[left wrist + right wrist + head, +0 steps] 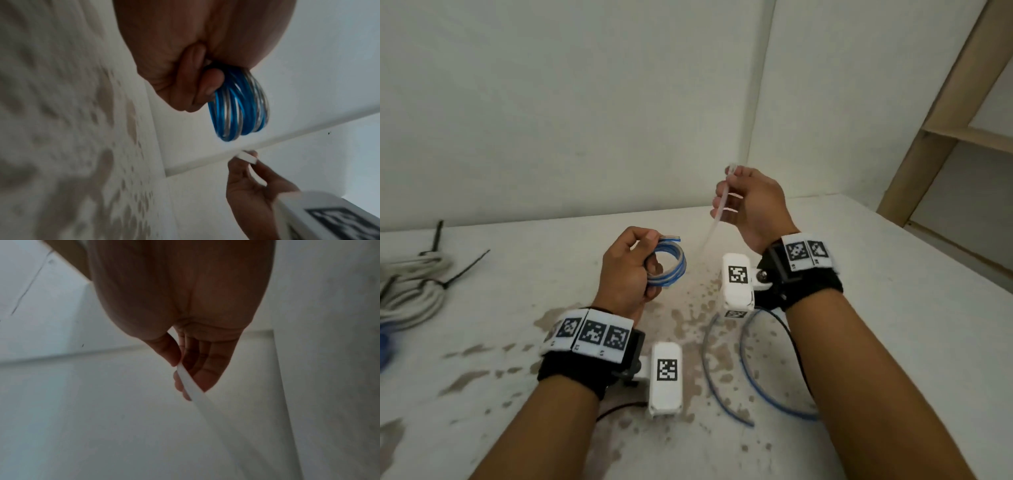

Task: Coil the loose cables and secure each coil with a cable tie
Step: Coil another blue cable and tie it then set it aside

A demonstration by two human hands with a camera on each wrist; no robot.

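My left hand (631, 265) grips a small coil of blue and grey cable (671, 262) above the table; the same coil (240, 110) hangs from the curled fingers in the left wrist view. My right hand (744, 202) is raised higher and to the right, pinching a white cable tie (717, 214) near its head, so the strip hangs down toward the coil. The tie (197, 394) runs from thumb and fingertips down to the right in the right wrist view. The right hand (251, 178) and the tie's head (249, 156) show below the coil in the left wrist view.
Loose blue and grey cables (750, 366) lie on the stained white table (517, 342) under my right forearm. A grey cable bundle (410, 291) with black cable ties (465, 267) sits at the left edge. A wooden shelf frame (941, 120) stands at the right.
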